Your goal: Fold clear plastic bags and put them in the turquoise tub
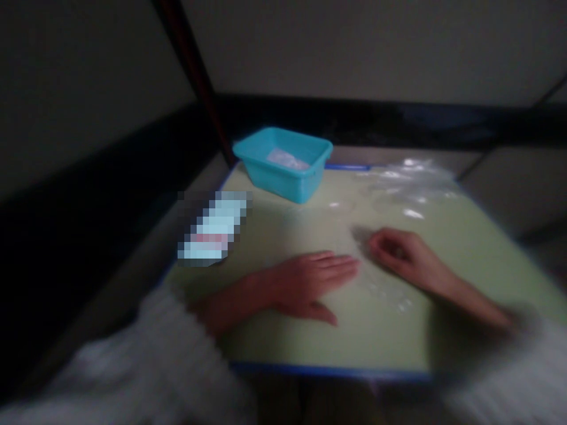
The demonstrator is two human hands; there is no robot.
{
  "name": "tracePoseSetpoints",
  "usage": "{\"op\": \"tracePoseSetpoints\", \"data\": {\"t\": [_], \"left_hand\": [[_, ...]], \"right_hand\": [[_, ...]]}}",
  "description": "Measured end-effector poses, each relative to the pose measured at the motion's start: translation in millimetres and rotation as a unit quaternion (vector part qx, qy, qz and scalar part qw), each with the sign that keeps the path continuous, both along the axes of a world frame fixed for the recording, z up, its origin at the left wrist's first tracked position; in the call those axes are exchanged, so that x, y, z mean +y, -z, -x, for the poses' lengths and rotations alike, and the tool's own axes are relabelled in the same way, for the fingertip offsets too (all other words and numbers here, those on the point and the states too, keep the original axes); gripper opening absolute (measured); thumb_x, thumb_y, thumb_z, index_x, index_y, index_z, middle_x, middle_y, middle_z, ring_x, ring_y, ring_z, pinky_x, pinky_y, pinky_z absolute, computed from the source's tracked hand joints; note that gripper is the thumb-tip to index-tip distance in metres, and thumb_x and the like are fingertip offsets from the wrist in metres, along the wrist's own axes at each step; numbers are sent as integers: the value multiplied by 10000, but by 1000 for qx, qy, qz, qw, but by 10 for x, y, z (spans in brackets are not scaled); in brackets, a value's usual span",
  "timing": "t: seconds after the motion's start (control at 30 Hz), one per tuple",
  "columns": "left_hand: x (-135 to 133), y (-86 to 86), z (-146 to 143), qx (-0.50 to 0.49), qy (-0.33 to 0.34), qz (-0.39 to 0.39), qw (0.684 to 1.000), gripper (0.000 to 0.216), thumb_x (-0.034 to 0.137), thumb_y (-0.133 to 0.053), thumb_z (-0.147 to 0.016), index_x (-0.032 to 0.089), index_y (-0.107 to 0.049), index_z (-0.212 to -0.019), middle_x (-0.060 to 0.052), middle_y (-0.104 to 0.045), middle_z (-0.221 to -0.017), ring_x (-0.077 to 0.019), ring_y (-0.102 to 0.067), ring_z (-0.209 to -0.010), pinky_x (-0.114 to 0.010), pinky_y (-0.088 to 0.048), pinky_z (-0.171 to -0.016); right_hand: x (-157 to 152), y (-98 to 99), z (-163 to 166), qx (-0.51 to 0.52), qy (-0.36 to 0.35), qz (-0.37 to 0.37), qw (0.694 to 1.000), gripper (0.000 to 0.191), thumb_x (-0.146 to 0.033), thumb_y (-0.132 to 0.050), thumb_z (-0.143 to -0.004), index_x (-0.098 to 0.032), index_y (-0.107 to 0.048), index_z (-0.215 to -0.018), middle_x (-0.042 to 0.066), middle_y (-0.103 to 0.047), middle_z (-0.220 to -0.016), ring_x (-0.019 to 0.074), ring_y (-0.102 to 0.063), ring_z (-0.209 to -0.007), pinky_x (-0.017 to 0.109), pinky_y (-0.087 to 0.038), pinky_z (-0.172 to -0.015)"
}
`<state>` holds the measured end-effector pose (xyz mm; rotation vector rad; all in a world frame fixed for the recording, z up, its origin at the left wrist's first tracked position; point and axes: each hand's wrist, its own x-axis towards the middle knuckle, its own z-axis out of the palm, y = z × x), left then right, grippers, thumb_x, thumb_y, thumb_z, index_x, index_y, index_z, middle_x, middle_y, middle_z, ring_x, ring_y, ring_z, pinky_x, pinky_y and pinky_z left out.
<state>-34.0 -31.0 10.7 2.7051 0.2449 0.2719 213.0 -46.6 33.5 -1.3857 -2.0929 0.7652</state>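
Note:
My left hand lies flat, palm down, on the pale yellow-green table, its fingers stretched to the right and its thumb apart. Just right of its fingertips, my right hand is curled with the fingertips and thumb brought together. What they hold, if anything, is too blurred to make out. Between and below the two hands, a thin clear plastic sheet or bag shows by its glints; part of it may be under the left hand.
A turquoise plastic basin with whitish, plastic-looking contents stands at the back left. Crumpled clear plastic is heaped at the back right. A blurred-out, bright screen-like object is at the left edge. Blue edging borders the table; walls rise behind.

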Motion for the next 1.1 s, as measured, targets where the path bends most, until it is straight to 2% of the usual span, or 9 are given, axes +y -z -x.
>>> {"op": "tracePoseSetpoints", "data": {"t": [0.27, 0.4, 0.5, 0.6, 0.67, 0.8, 0.87, 0.93, 1.1], "left_hand": [[-4, 38, -4, -1, 3, -10, 1000, 705, 522, -516, -850, 161, -317, -1422, -148, -264, -1500, -285, -214, -1402, -479, -169, -1145], [-13, 36, -15, 0, 6, -15, 1000, 729, 529, -521, -844, 148, -307, -1427, -158, -228, -1510, -289, -195, -1407, -473, -165, -1147], [14, -34, 9, -26, 5, -11, 1000, 731, 522, -502, -858, 148, -269, -1441, -151, -215, -1515, -274, -190, -1410, -455, -169, -1150], [93, -129, 90, -36, -26, -12, 999, 723, 502, -496, -865, 137, -258, -1443, -163, -274, -1494, -276, -234, -1397, -464, -173, -1145], [161, -162, 162, -45, -55, -22, 997, 673, 471, -493, -872, 139, -299, -1425, -168, -341, -1463, -278, -290, -1375, -473, -193, -1135], [260, -117, 260, -99, -93, -45, 990, 450, 376, -458, -895, 148, -493, -1281, -148, -522, -1337, -248, -458, -1268, -449, -293, -1096], [274, -78, 263, -128, -91, -51, 986, 360, 322, -423, -909, 139, -559, -1188, -143, -581, -1271, -231, -520, -1206, -432, -341, -1067], [268, -58, 242, -134, -83, -50, 986, 323, 283, -393, -917, 138, -587, -1130, -136, -612, -1230, -219, -558, -1159, -421, -373, -1040], [227, -72, 177, -99, -53, -37, 993, 328, 274, -354, -924, 148, -587, -1118, -120, -623, -1218, -207, -579, -1123, -397, -394, -1017]], "right_hand": [[16, 1, -2, 6, 0, 8, 1000, 175, -337, -515, -838, -180, -571, -786, 37, -621, -703, 145, -539, -586, 256, -411, -518], [61, -12, -93, 0, 34, -24, 999, 183, -344, -503, -848, -182, -575, -802, 46, -628, -722, 153, -547, -602, 258, -419, -519], [92, -40, -177, -15, 71, -41, 997, 200, -369, -504, -852, -191, -586, -816, 47, -635, -702, 152, -540, -569, 260, -414, -498], [99, -79, -220, -23, 97, -47, 994, 240, -408, -492, -863, -196, -600, -839, 57, -655, -711, 161, -550, -548, 272, -416, -486], [96, -96, -225, -23, 94, -56, 994, 277, -420, -456, -884, -195, -620, -887, 78, -689, -803, 190, -600, -616, 292, -443, -519], [94, -77, -232, -54, 47, -100, 992, 327, -379, -394, -923, -197, -652, -1010, 91, -697, -1028, 260, -637, -934, 371, -480, -790], [99, -49, -242, -66, 24, -114, 991, 345, -361, -375, -934, -190, -648, -1059, 96, -684, -1079, 267, -622, -994, 406, -456, -870], [105, -25, -251, -72, 12, -113, 991, 364, -360, -360, -940, -183, -642, -1089, 105, -673, -1108, 269, -617, -1010, 426, -453, -886], [118, -6, -259, -80, 14, -99, 992, 385, -383, -356, -944, -187, -641, -1113, 107, -669, -1121, 274, -613, -1021, 448, -446, -904]]}}
